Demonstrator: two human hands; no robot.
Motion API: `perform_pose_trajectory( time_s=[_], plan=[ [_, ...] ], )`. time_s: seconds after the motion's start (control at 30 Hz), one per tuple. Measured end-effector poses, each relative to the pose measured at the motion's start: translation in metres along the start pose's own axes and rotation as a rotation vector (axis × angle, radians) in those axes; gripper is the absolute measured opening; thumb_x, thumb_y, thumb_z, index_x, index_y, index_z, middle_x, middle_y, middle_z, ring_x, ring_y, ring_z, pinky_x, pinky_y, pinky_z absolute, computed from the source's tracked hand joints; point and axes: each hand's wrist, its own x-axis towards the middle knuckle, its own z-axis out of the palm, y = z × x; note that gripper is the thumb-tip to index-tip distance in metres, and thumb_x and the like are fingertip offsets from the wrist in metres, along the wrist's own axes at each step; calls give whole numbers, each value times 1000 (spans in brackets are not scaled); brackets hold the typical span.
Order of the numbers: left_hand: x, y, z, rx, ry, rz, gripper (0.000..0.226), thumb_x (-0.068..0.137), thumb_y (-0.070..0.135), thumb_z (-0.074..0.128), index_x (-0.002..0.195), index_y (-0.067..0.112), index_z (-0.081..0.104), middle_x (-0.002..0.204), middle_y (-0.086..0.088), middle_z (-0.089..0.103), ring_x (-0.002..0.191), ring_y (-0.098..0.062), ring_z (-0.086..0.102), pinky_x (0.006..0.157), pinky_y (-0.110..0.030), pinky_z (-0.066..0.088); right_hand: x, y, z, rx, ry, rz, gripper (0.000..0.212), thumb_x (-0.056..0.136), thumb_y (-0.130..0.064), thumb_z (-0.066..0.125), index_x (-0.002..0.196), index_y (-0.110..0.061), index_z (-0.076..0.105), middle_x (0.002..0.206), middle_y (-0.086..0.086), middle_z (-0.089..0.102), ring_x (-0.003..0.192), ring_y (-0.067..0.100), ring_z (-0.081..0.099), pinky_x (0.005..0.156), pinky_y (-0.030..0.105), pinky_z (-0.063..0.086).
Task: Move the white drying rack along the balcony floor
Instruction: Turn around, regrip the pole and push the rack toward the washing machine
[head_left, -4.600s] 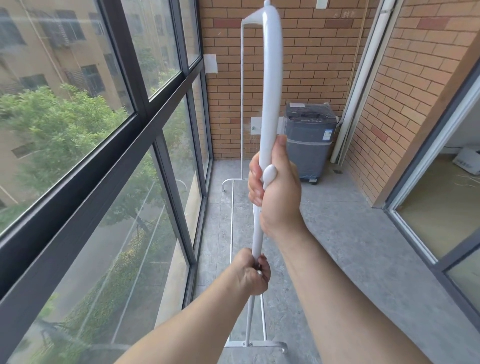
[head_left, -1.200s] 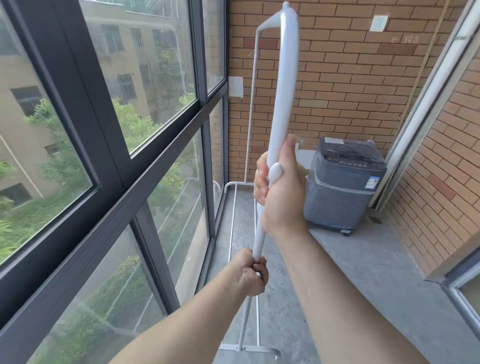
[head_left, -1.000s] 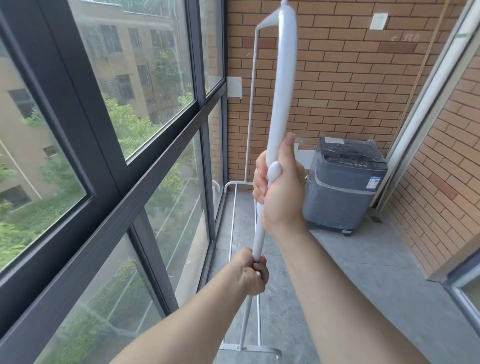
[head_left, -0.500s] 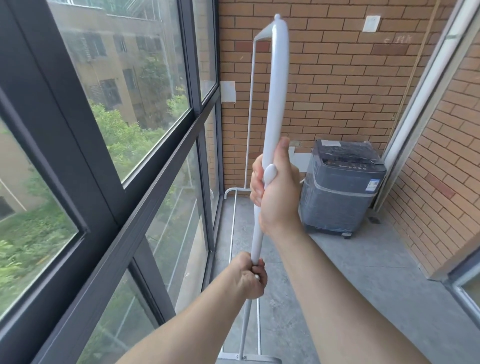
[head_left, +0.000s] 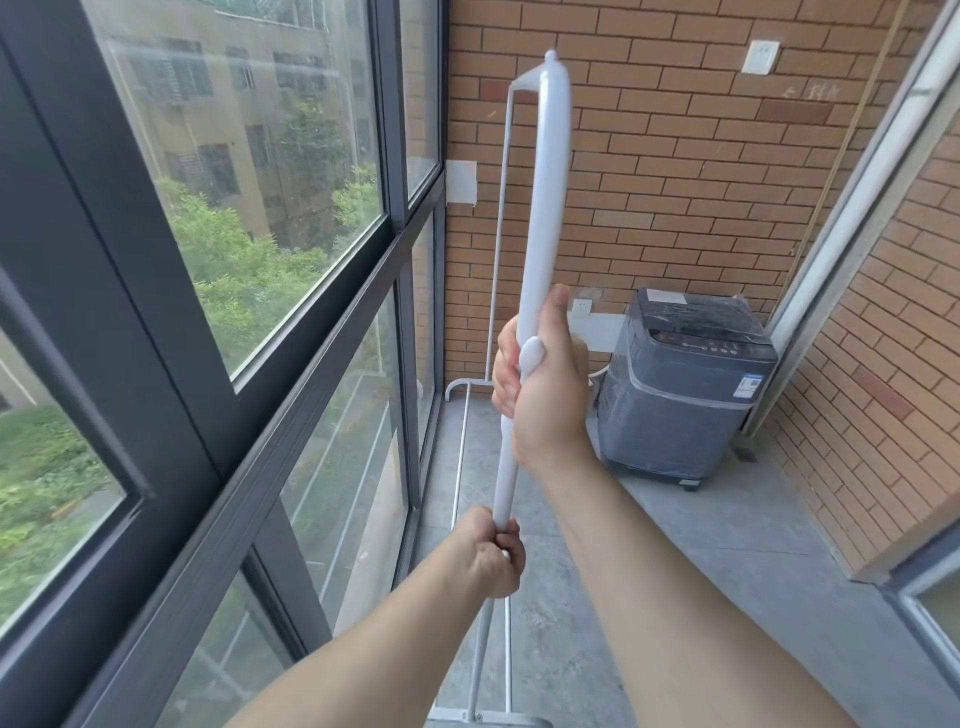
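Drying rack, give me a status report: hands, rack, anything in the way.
Both hands shut on near upright: right hand above left hand. White drying rack upright beside window. Washing machine ahead, right of rack.

White drying rack (head_left: 540, 208) — upright, thin-tubed — stands on the floor beside the window.

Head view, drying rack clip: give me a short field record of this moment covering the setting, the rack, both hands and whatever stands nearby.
setting: balcony with grey tiled floor, red brick wall, dark-framed window on the left
rack: white metal tube drying rack, upright, alongside the window
right hand: closed around the near post, upper grip
left hand: closed around the same post, lower down
nearby: grey plastic-wrapped washing machine by the brick wall
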Motion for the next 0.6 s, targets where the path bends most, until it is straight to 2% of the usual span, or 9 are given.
perform_pose_trajectory(
  time_s=[0.1, 0.2, 0.27, 0.33, 0.5, 0.6],
  plan=[
    [6, 7, 6, -4, -7, -2, 25, 84, 5, 43, 63, 4, 57, 56, -1, 52, 33, -9, 35, 28, -9, 29, 8, 5, 2, 0, 0, 12, 64, 95, -64, 33, 63, -9, 30, 49, -2, 23, 43, 12, 17, 44, 29, 12],
    [7, 15, 11, -25, -7, -5, 25, 86, 5, 43, 64, 3, 57, 57, -1, 53, 37, -8, 37, 29, -8, 30, 17, 10, 5, 9, -13, 13, 60, 95, -63, 33, 65, -12, 34, 46, -6, 27, 41, 11, 19, 43, 25, 14],
    [7, 22, 13, -38, -8, -9, 26, 87, 4, 43, 65, 3, 57, 59, -1, 53, 42, -8, 37, 30, -8, 30, 24, 12, 8, 20, -25, 9, 71, 95, -63, 33, 64, 0, 36, 45, -9, 29, 42, 10, 20, 42, 24, 15],
    [8, 28, 13, -38, -9, -15, 26, 86, 4, 43, 65, 2, 57, 59, -1, 53, 39, -8, 36, 31, -8, 30, 30, 17, 10, 25, -28, 14, 79, 95, -63, 34, 67, 10, 33, 47, -7, 27, 43, 11, 19, 43, 24, 15],
    [17, 36, 6, -40, 11, -25, 26, 84, 4, 44, 60, 3, 57, 55, -2, 53, 46, -8, 38, 28, -9, 28, 29, 30, 14, 14, -32, 19, 81, 96, -65, 34, 65, 10, 29, 51, -3, 24, 46, 13, 18, 45, 27, 13],
    [24, 41, 5, -53, 2, -33, 25, 81, 2, 44, 61, 4, 59, 59, -1, 55, 50, -6, 43, 27, -11, 27, 30, 31, 17, 7, -38, 12, 86, 91, -73, 36, 65, 10, 29, 51, -3, 24, 46, 13, 19, 46, 28, 15]
  ],
)
